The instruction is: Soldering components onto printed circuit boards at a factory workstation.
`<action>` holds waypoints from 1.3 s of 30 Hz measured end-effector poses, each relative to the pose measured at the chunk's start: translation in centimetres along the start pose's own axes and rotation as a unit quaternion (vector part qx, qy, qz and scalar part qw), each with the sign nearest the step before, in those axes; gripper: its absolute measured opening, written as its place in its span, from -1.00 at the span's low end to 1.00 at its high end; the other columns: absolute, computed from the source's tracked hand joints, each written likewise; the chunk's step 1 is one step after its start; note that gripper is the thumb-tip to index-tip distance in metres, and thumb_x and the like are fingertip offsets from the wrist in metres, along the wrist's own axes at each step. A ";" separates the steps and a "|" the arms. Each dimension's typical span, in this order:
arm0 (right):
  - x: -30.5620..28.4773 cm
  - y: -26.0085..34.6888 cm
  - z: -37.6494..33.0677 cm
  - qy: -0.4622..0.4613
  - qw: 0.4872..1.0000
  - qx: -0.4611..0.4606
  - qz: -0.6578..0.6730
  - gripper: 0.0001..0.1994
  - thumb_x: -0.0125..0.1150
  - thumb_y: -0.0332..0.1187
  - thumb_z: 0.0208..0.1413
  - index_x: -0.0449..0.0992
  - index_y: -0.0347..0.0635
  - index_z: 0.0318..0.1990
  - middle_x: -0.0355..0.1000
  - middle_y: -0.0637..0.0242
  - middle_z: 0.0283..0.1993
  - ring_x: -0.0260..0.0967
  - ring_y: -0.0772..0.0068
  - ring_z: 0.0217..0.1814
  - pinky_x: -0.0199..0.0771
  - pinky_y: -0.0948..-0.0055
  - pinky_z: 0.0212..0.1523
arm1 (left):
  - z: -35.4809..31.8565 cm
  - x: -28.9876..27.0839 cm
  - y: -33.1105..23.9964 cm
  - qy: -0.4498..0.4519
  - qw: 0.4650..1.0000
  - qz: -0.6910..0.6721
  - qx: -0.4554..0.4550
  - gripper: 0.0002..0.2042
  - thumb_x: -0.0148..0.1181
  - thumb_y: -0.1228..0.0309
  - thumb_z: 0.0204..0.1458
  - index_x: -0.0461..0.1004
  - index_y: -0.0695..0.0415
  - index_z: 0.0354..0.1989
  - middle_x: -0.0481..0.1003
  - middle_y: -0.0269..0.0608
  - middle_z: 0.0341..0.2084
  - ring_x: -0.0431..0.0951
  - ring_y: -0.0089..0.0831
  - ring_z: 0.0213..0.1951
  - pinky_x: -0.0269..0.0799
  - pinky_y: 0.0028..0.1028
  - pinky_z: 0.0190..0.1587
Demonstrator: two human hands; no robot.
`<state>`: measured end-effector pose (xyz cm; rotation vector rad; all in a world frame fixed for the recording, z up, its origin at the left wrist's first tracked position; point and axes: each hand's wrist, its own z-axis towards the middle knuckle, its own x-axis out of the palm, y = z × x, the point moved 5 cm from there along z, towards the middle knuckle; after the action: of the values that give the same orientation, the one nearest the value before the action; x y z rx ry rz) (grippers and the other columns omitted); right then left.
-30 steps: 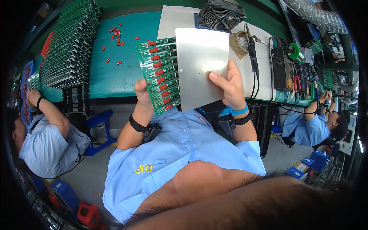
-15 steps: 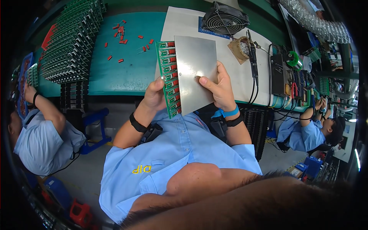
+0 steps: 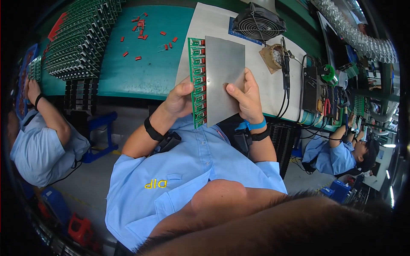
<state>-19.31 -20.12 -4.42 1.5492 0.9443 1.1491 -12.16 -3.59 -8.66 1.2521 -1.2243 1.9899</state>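
A green circuit board panel (image 3: 197,84) with a column of red components is held up in front of my chest. Over its right part lies a flat grey metal plate (image 3: 224,81), which hides the rest of the board. My left hand (image 3: 180,97) grips the panel's left edge, thumb on top and fingers behind. On the other side, my right hand (image 3: 247,97) is closed on the plate's right edge, its thumb pressed on the face. The fingers under the plate are partly hidden.
Loose red components (image 3: 141,25) lie on the green mat (image 3: 128,77). Stacked circuit boards (image 3: 87,42) stand at left. A black fan (image 3: 259,22), a soldering iron (image 3: 285,64), its tip-cleaner pot (image 3: 273,57) and a solder spool (image 3: 329,74) sit at right. Co-workers (image 3: 47,136) work on both sides.
The board and plate have shifted a little right in the picture and turned more upright. My left hand has moved right with them. Both hands keep their grip.
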 end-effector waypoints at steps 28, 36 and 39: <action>4.4 0.1 0.9 0.214 0.974 0.048 0.063 -0.31 0.41 -0.39 0.22 0.18 -0.28 0.42 0.41 0.21 0.20 0.45 0.41 0.13 0.47 0.49 0.07 | -3.3 5.9 -2.1 0.025 0.980 0.153 0.125 0.11 0.53 0.07 0.05 -0.12 0.24 0.61 0.21 -0.05 0.46 0.18 -0.25 0.49 0.09 -0.20 0.51; 4.3 -0.5 1.4 0.211 0.975 0.036 0.067 -0.26 0.43 -0.34 0.21 0.15 -0.30 0.45 0.39 0.12 0.24 0.43 0.30 0.23 0.48 0.37 0.22 | -3.9 6.6 -3.9 0.018 0.963 0.244 0.116 0.15 0.54 -0.02 0.05 -0.13 0.30 0.60 0.18 -0.01 0.45 0.15 -0.21 0.49 0.03 -0.20 0.52; 4.4 -0.5 1.9 0.205 0.976 0.019 0.067 -0.24 0.44 -0.31 0.20 0.15 -0.33 0.46 0.39 0.10 0.26 0.44 0.29 0.25 0.47 0.35 0.25 | -3.9 6.7 -4.4 0.030 0.959 0.258 0.115 0.15 0.54 -0.03 0.05 -0.11 0.33 0.59 0.18 -0.01 0.45 0.15 -0.21 0.49 0.04 -0.19 0.51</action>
<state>-16.38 -16.28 -4.04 1.4501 1.1471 1.5960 -13.67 1.52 -1.51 1.0325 -1.4303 2.5860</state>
